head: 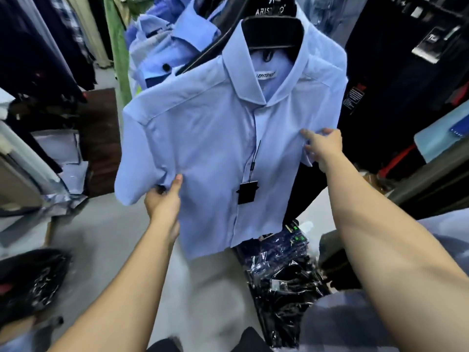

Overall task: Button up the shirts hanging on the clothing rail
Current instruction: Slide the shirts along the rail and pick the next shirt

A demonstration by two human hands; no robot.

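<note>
A grey floor [101, 232] runs between crowded garment racks, with a heap of plastic-wrapped dark clothes [281, 270] lying on it beneath the rail. One light blue shirt [208, 138] hangs front-facing on a black hanger [272, 30], its front closed and a black tag [247, 193] dangling, and at least two more blue shirts [175, 44] hang behind it. Two hands hold it: the left hand [163, 199] pinches its left sleeve hem, while the right hand [323, 146] grips the right sleeve edge.

Two hands [162, 199]; two blue shirts [210, 138]; one black swing tag [247, 193]; one black hanger [272, 31].
</note>
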